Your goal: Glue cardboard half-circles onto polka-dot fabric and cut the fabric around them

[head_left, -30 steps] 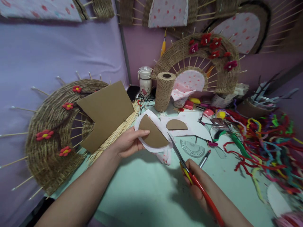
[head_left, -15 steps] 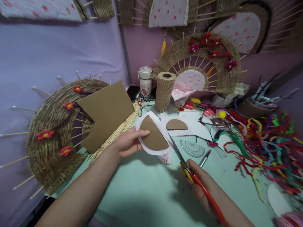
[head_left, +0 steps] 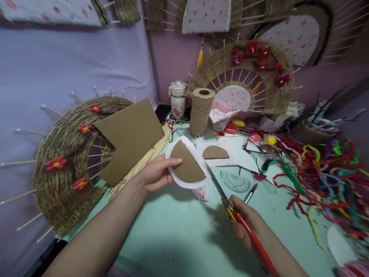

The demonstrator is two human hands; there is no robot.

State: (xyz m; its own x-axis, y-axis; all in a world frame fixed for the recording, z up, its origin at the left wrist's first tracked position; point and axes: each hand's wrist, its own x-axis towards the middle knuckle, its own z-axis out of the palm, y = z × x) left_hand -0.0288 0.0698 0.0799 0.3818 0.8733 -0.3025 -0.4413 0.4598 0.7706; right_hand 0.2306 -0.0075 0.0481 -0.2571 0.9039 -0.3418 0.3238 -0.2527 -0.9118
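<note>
My left hand [head_left: 158, 174] grips a brown cardboard half-disc [head_left: 188, 166] together with the larger white fabric piece [head_left: 184, 184] under it, thumb on top and fingers beneath. A red-dotted flap of that fabric [head_left: 201, 193] hangs at the lower right. In my right hand [head_left: 245, 221] are scissors [head_left: 215, 182] with red and yellow handles. Their blades look closed and point up and left, close to the fabric's right edge. Just beyond lies a smaller cardboard half-disc [head_left: 216, 152] on dotted cloth.
A clear protractor [head_left: 235, 181] and a pen [head_left: 250, 193] lie right of the scissors. Tangled coloured pipe cleaners [head_left: 325, 184] cover the right side. A twine spool [head_left: 201, 111] and a jar [head_left: 177, 99] stand behind; cut cardboard [head_left: 132, 134] leans on a woven arch [head_left: 57, 192] at left.
Almost nothing differs. The whole view has shifted very slightly, and both hands keep their hold on the fabric with cardboard and on the scissors.
</note>
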